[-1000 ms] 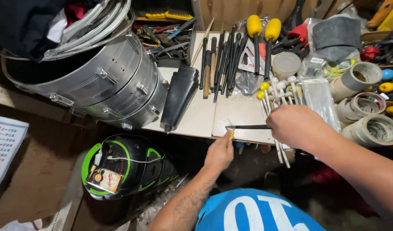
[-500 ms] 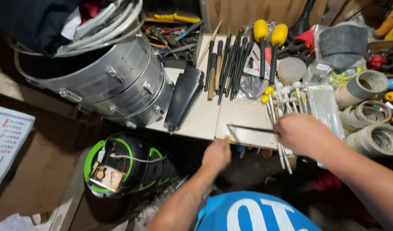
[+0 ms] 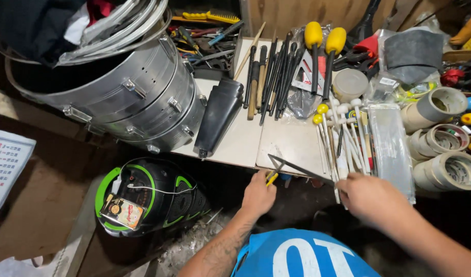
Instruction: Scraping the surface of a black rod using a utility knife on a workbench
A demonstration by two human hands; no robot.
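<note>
The left hand [image 3: 258, 195] was closed around a small yellow-handled tool [image 3: 273, 177] at the front edge of the surface [image 3: 292, 143], its tip touching the near end of a thin dark metal rod [image 3: 299, 169]. The right hand [image 3: 371, 197] was clamped on the other end of that rod, which lay slanted just above the surface's front edge, between the two hands. Just beyond the right hand lay a bunch of pale mallets with yellow and white ball heads [image 3: 338, 133], and beside them a clear plastic packet [image 3: 392, 143]. Farther right, several rolls of tape [image 3: 445, 169] sat stacked near the edge. Behind the rod, a row of dark sticks [image 3: 271, 77] lay side by side, with two yellow-headed beaters [image 3: 322, 46] to their right and a round pale lidded tub [image 3: 349, 84] near those. A black cowbell [image 3: 218, 118] lay left of the sticks, its open mouth toward the front edge. Further left, a large silver metal drum shell [image 3: 122, 97] rested tilted against the surface, with loose hoops in its top. Below, on the floor, sat a black and green speaker [image 3: 148, 197]. A blue garment with white lettering [image 3: 302, 254] showed at the bottom of the view.
</note>
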